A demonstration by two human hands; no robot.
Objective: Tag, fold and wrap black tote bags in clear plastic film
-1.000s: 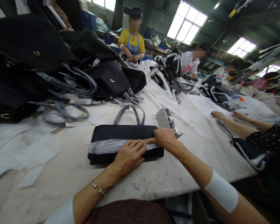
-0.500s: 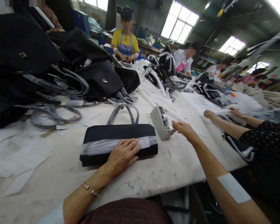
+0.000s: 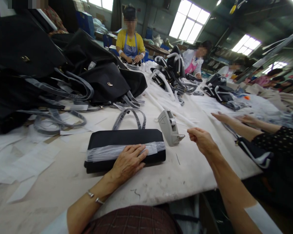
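The left hand is lying flat, its grip open, on the white-wrapped black rectangular bag near the pale cloth-covered desk's front edge. The right hand is hovering beside the grey tape dispenser, its grip closed; any held tape is unclear.

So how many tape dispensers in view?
1. The dispenser is on the table, between the rolled bag and the right hand. Others could be hidden behind the bag pile or in the clutter farther back.
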